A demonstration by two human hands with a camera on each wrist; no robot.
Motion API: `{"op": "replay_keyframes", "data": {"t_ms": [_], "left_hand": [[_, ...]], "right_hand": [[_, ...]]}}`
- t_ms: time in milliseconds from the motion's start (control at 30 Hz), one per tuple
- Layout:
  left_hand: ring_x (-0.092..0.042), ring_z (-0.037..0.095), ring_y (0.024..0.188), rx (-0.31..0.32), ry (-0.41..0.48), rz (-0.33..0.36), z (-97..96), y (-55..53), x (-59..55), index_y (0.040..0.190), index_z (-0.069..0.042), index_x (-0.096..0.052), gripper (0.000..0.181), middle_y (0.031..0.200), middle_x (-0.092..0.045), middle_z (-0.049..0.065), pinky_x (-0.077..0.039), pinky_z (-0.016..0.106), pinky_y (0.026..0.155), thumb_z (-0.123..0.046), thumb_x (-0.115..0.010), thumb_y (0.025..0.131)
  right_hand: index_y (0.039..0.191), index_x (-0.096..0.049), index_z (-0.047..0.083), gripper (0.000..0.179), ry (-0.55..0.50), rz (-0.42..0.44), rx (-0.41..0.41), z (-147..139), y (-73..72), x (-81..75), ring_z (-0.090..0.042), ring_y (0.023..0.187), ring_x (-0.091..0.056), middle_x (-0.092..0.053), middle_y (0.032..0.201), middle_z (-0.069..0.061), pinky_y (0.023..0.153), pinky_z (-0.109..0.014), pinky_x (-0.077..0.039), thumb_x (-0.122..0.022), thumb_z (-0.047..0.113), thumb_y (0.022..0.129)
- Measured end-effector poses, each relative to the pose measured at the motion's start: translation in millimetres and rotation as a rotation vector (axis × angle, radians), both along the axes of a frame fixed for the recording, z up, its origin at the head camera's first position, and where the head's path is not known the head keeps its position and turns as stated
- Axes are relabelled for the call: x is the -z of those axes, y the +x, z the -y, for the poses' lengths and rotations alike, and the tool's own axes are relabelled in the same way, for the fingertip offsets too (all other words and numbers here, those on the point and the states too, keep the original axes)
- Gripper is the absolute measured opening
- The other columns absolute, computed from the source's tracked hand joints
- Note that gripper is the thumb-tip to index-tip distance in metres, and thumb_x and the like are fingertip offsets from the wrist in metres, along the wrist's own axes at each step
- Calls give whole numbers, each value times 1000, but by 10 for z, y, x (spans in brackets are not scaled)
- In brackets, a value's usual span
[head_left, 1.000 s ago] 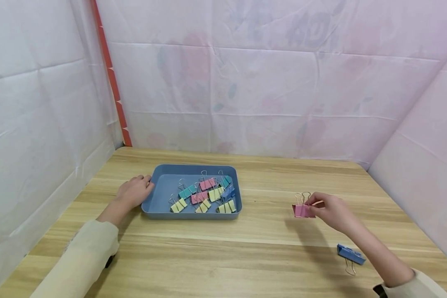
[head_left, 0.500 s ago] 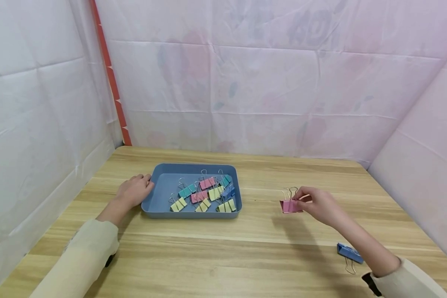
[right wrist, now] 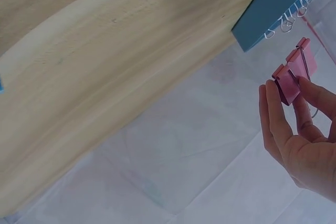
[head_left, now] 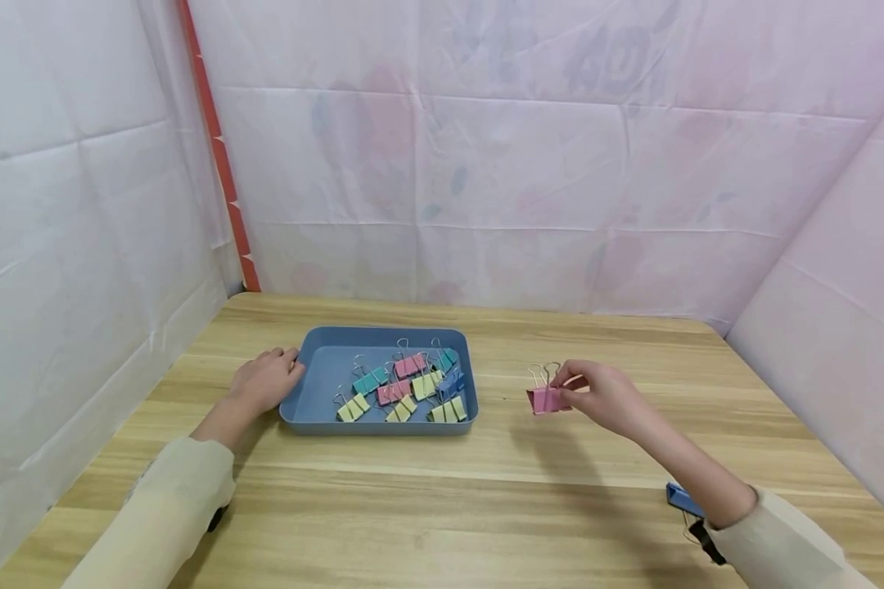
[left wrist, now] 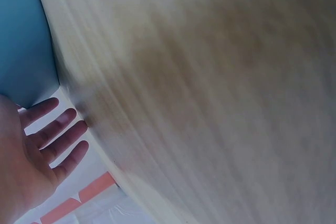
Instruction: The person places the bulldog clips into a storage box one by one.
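My right hand [head_left: 606,397] pinches a pink binder clip [head_left: 542,402] between thumb and fingers, above the table to the right of the tray. Its wire handles point up. In the right wrist view the pink binder clip [right wrist: 297,72] sits at the fingertips, the other fingers stretched alongside. My left hand [head_left: 267,379] rests against the left end of a blue-grey tray [head_left: 311,397]. Seen from the left wrist, the left hand [left wrist: 39,145] has its fingers extended at the tray's corner. Several yellow, pink, green and blue binder clips lie toward the tray's right side.
A blue binder clip [head_left: 681,499] lies on the wooden table [head_left: 427,515] at the right, partly covered by the right forearm. White cloth walls [head_left: 501,180] enclose the back and both sides. A red strip [head_left: 224,164] runs down the back left corner.
My right hand has moved left with the pink binder clip, closer to the tray. Its forearm now hides more of the blue clip on the table. The left hand and tray stay put.
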State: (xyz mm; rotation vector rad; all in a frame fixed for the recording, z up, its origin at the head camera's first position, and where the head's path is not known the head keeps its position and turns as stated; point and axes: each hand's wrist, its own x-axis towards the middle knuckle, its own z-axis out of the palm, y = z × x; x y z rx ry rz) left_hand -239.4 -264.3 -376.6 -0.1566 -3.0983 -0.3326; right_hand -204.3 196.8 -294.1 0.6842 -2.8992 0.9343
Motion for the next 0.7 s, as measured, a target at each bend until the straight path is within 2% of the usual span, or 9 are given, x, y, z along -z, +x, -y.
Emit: {"op": "replay_keyframes", "data": {"t_ms": [400,700], "left_hand": [[-40,45,117,2,4,3,-4,2,8,131,9,-43,52,129,-42,30,-34,55,92,-27,-30,95],[-41,44,117,0,7,-4,0,-2,10,131,9,-43,53,129,-43,29,-34,55,92,-27,-30,95]], "right_hand": [[79,-62,4,8,-32,-16,-64,245,-78,-2,-29,84,-64,-64,90,-11,60,-30,-49,-60,-4,81],[79,-63,4,9,-45,-29,-75,340,-102,-10,-27,83,-64,-65,88,-9,61,-30,-49,-61,-5,80]]}}
